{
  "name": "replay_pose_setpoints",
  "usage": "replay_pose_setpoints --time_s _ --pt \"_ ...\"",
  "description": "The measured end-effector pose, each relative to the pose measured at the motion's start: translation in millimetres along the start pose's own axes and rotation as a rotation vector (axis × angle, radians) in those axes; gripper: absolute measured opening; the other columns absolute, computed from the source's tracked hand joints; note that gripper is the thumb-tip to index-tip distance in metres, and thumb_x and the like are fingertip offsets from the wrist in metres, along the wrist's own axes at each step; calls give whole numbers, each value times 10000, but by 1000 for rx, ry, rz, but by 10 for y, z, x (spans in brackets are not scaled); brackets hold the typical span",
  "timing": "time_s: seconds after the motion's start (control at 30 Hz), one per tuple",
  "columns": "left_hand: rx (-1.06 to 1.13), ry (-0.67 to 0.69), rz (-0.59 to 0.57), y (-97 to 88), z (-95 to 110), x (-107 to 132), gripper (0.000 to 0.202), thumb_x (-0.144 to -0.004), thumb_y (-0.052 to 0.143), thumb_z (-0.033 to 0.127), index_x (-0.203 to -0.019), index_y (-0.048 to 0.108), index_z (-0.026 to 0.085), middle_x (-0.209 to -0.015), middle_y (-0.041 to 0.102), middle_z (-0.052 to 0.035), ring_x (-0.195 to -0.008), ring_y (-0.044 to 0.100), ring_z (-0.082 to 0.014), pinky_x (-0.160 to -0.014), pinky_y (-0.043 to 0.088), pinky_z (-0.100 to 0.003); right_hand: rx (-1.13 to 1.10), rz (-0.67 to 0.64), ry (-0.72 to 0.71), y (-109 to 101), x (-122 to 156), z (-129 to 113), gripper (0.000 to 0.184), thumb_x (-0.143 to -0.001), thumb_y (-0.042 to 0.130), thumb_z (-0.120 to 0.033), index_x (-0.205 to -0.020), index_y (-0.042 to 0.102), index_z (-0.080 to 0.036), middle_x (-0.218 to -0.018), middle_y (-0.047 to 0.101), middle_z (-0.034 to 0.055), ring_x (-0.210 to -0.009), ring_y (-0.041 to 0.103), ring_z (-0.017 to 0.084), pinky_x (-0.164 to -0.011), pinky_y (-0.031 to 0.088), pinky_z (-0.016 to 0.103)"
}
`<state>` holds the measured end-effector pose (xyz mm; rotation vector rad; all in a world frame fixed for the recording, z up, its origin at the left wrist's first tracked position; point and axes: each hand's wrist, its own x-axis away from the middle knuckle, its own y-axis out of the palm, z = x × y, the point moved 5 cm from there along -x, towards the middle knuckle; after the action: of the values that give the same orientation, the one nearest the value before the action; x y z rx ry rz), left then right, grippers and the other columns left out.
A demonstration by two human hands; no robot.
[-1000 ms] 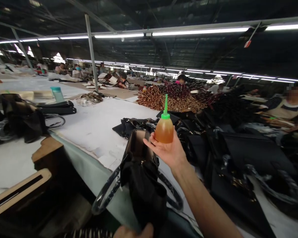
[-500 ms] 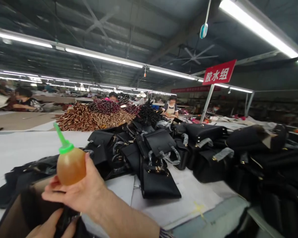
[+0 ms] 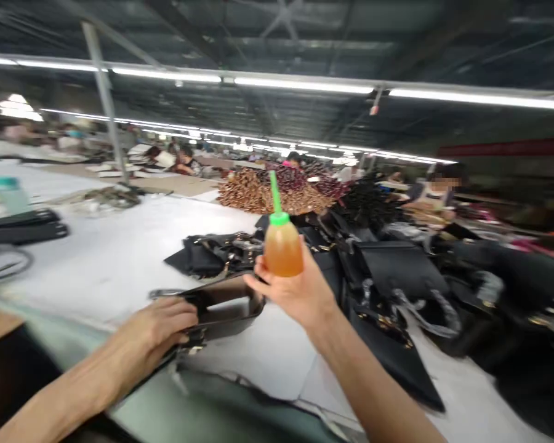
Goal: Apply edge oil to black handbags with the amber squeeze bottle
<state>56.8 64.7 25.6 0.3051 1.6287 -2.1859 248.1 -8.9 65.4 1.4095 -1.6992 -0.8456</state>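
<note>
One rounded, translucent squeeze bottle of amber liquid with a green nozzle (image 3: 284, 249), upright, was gripped in the right hand (image 3: 293, 292) above the white-topped counter (image 3: 106, 258). One open-topped dark leather bag (image 3: 231, 327), at the counter's near edge, was gripped by the left hand (image 3: 166, 321). Black leather handbags with plastic-wrapped handles (image 3: 399, 267) lay heaped to the right.

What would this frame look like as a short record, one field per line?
Left hand: gripping the end of an open dark bag
Right hand: holding a squeeze bottle, green spout pointing up, amber contents
Surface: white-topped table
Right side: jumbled black bags
Background: piled brown pieces, co-worker
Image: somewhat blurred
</note>
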Motion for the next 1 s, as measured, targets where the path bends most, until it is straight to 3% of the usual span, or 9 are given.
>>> replay_pose_setpoints --time_s 0.17,0.33,0.4,0.47,0.53,0.6,0.73,0.87,1.0 --pt "106 -200 -7 -99 51 170 174 -891 458 163 -890 626 210 -980 647 -42 -966 533 -191 -936 365 -350 20 169 -11 -138 -34 31 394 -895 464 -487 -796 663 -162 -755 656 63 -758 604 216 -923 392 574" --pt "257 -407 186 -49 111 316 318 -791 522 96 -1072 599 223 -1143 594 -56 -1112 477 -216 -1017 316 -394 82 197 -80 -2 -128 46 368 -872 484 -494 -810 659 -176 -767 634 67 -739 594 218 -862 431 605" --pt "405 -526 276 -29 107 377 425 -734 553 91 -1139 558 221 -1186 566 -53 -1134 471 -207 -1014 331 -355 104 198 -75 2 -193 90 388 -869 486 -503 -815 660 -161 -760 628 75 -741 595 224 -854 449 588" --pt "559 -601 322 -8 90 393 376 -744 569 162 -1116 559 215 -1176 571 -45 -1124 483 -205 -994 350 -325 107 216 -51 -39 -256 151 397 -878 481 -492 -804 658 -144 -747 621 80 -744 596 224 -856 457 573" --pt "661 -676 363 -2 23 365 242 -804 533 305 -1011 589 192 -1057 618 -41 -1022 538 -202 -900 409 -299 101 217 -54 -81 -309 189 395 -882 480 -485 -804 657 -140 -747 618 82 -756 596 223 -866 451 573" --pt "672 -818 396 7 -102 317 279 -837 462 409 -852 599 166 -850 637 -33 -830 578 -184 -739 443 -274 110 185 -88 -90 -350 189 394 -878 480 -495 -819 658 -149 -754 616 81 -768 596 220 -874 441 582" --pt "374 -1064 281 33 -302 159 251 -747 553 421 -721 558 171 -642 563 3 -626 534 -160 -566 384 -262 157 138 -139 -60 -408 154 406 -859 492 -531 -832 662 -164 -750 622 76 -771 602 215 -876 454 554" --pt "-76 -1116 154 17 -332 2 493 -600 687 529 -892 568 150 -888 578 -62 -712 571 -210 -579 399 -294 202 152 -157 -64 -436 139 465 -850 475 -564 -824 666 -141 -727 623 106 -757 606 218 -851 485 513" --pt "-311 -1127 70 26 -408 -76 548 -642 647 597 -921 622 126 -993 560 -112 -801 603 -250 -642 442 -313 197 140 -175 -62 -441 129 446 -846 490 -561 -835 659 -148 -738 622 93 -760 605 217 -857 478 532"
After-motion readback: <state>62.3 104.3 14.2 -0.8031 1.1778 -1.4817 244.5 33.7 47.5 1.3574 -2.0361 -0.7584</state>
